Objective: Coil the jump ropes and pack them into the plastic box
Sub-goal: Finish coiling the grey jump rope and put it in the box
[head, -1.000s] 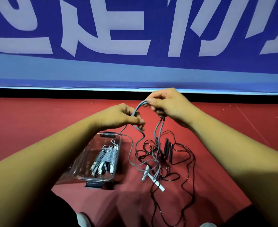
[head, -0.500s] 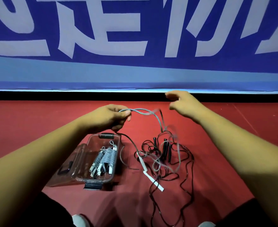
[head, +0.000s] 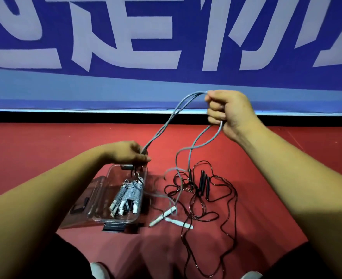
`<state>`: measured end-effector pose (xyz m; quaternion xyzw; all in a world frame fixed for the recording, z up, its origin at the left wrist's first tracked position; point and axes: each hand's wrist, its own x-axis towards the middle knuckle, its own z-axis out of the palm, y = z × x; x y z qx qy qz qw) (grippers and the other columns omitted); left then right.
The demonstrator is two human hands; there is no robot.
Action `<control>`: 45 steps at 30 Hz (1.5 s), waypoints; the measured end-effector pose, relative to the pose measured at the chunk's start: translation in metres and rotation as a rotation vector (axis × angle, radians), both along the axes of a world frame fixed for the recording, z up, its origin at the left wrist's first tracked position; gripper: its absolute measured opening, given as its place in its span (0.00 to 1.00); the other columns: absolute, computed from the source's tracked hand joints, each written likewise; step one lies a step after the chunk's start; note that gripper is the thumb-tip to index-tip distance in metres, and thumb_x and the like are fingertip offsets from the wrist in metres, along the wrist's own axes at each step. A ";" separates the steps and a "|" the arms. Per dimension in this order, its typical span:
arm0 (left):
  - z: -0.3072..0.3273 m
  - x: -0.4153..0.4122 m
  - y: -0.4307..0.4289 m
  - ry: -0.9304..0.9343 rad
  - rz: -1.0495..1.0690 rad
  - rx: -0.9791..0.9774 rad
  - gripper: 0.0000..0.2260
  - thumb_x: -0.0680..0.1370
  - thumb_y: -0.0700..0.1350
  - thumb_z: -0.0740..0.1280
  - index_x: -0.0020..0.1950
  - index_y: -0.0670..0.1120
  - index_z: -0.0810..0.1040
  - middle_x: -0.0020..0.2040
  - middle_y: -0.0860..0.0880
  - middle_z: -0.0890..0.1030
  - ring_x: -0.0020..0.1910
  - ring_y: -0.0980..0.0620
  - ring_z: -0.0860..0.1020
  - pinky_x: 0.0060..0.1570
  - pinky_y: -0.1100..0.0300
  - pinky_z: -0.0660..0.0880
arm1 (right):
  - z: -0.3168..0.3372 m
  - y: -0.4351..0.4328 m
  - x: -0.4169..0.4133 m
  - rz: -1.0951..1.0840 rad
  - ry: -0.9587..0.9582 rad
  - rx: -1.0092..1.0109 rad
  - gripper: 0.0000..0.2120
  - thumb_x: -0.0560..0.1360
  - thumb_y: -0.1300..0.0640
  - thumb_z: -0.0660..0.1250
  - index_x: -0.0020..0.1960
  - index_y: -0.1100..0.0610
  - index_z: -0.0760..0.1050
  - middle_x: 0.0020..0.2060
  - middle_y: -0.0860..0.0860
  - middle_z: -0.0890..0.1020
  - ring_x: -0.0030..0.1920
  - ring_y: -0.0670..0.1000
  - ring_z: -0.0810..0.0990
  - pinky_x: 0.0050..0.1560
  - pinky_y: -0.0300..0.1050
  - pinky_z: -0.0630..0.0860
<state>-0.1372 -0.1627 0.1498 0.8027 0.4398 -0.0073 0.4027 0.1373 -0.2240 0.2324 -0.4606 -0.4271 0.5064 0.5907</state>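
**Item 1: grey rope**. I see my right hand raised and fisted round a bend of it. My left hand is lower, just above the box, its fingers curled round a few strands. The rest trails to the floor. The white handles lie just beside the box.
- Handling, as I judge it: light, limp and somewhat springy, with a smooth skin that may slide through a loose grip.
- Hold: best taken by the gathered strands. The stiff handles would serve as an end to wind round.

**Item 2: black rope**. It lies loose and tangled on the floor, and the grey cord crosses through it. The black handles lie together in the tangle. I'd expect snagging when lifting.

**Item 3: plastic box**. It is clear and open, and holds wound bundles of grey rope. What seems to be its lid sits against its left side.

**Item 4: floor**. It is red and smooth-looking.

**Item 5: banner**. It is blue with large white characters and stands behind a black strip at the floor's far edge.
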 end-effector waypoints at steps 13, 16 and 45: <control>0.005 0.024 0.002 -0.108 0.374 0.341 0.21 0.71 0.61 0.73 0.49 0.45 0.75 0.43 0.47 0.79 0.45 0.47 0.77 0.45 0.56 0.69 | -0.004 -0.012 -0.035 0.211 0.596 -0.367 0.11 0.81 0.62 0.54 0.40 0.58 0.66 0.23 0.49 0.62 0.23 0.49 0.66 0.32 0.43 0.71; 0.016 0.046 -0.023 -0.661 0.200 -0.285 0.31 0.74 0.70 0.59 0.56 0.43 0.79 0.52 0.42 0.83 0.54 0.50 0.79 0.59 0.53 0.71 | -0.003 -0.011 -0.043 0.158 0.726 -0.354 0.10 0.80 0.67 0.52 0.41 0.59 0.65 0.26 0.52 0.66 0.25 0.49 0.68 0.35 0.44 0.71; 0.040 0.035 -0.022 -0.523 0.099 -0.190 0.09 0.78 0.43 0.68 0.39 0.40 0.78 0.26 0.46 0.64 0.25 0.51 0.61 0.27 0.61 0.60 | -0.021 -0.019 -0.034 0.491 -0.408 -0.103 0.11 0.82 0.59 0.60 0.44 0.63 0.74 0.23 0.47 0.64 0.21 0.46 0.63 0.25 0.38 0.65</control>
